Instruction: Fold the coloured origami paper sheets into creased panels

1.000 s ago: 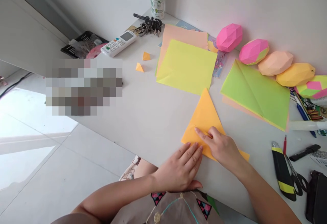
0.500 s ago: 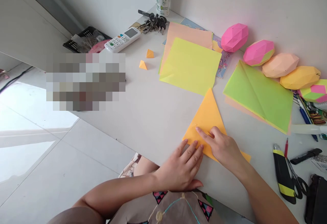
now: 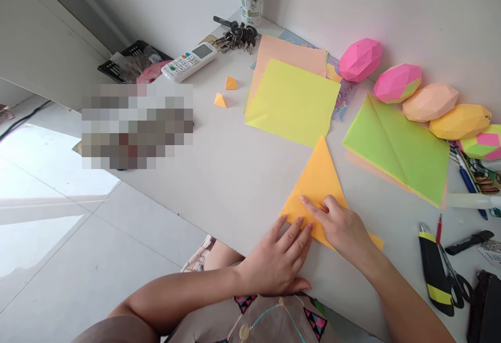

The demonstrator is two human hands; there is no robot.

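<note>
A folded orange sheet of paper lies on the table in front of me, its sharp point facing away from me. My left hand is open, its fingers spread and the fingertips resting on the paper's near left edge. Over the middle of the same sheet is my right hand. Its index finger is stretched out and presses on the paper, while the other fingers are curled. My right hand and wrist cover part of the sheet, and an orange corner shows beyond the wrist.
Yellow paper lies beyond the orange sheet, green paper to its right. Several faceted paper shapes line the wall. A utility knife and scissors lie at right. Two small orange pieces, a remote and keys sit farther left.
Both hands and the orange paper hold nearly the same position. The whole view has shifted very slightly.
</note>
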